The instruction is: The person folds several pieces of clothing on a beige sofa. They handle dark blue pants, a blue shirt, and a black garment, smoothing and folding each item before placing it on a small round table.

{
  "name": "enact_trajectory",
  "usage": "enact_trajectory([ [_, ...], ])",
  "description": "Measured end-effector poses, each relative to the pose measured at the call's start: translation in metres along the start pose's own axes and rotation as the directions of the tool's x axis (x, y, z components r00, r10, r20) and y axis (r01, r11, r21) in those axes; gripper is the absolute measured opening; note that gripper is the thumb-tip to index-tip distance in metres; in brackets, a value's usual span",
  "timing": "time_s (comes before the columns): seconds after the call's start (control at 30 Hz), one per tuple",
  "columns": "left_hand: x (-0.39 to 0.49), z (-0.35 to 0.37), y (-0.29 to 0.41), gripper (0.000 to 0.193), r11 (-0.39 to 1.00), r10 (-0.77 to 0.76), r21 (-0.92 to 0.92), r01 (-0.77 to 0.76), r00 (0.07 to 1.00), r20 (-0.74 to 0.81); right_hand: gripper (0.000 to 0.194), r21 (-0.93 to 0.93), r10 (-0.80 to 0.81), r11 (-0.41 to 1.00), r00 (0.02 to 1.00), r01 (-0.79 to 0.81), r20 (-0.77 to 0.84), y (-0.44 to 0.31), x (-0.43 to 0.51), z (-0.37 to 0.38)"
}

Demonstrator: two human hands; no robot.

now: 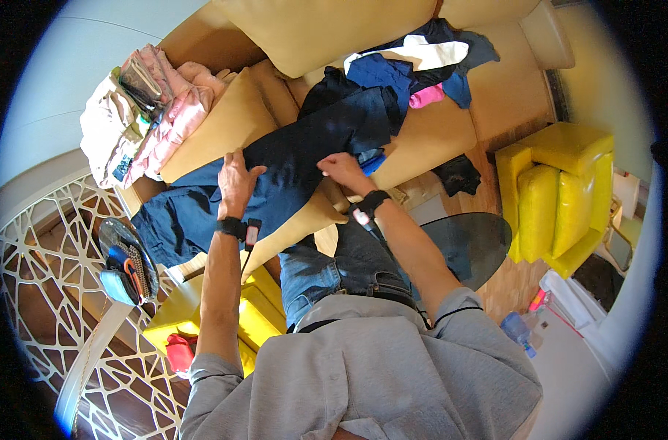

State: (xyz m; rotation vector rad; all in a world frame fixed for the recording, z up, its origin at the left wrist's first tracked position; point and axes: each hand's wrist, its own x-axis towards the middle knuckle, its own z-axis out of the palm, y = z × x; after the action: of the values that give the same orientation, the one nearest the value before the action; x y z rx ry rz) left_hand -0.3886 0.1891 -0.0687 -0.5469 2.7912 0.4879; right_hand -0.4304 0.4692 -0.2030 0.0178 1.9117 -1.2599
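A long dark navy garment [295,159] lies stretched over the seat of a tan sofa [444,137], with a folded dark blue garment [174,225] at its lower left end. My left hand [237,179] rests on the dark cloth, thumb spread from the fingers. At the cloth's right edge, my right hand [342,169] has its thumb and fingertips pinched together on the fabric. Beyond it lies a heap with a white garment [422,52], a blue garment [378,77] and a rolled pink cloth [426,96].
Pink quilted bedding [174,121] is piled at the upper left. A dark glass tabletop [466,247] and a yellow armchair [559,198] stand to the right. A black cloth [459,175] is on the floor. A white lattice screen [53,247] borders the left side.
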Motion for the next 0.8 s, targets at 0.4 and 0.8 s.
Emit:
enact_trajectory([
  [0.4, -0.013, -0.022, -0.009, 0.027, 0.902, 0.140, -0.425, 0.078, 0.877, 0.460, 0.023, 0.814, 0.430, 0.451, 0.889, -0.365, 0.160, 0.024, -0.009, 0.027],
  [0.8, -0.019, -0.019, -0.013, 0.048, 0.944, 0.301, -0.324, 0.068, 0.235, 0.924, 0.060, 0.386, -0.099, 0.921, 0.991, 0.057, 0.090, 0.099, -0.126, 0.000],
])
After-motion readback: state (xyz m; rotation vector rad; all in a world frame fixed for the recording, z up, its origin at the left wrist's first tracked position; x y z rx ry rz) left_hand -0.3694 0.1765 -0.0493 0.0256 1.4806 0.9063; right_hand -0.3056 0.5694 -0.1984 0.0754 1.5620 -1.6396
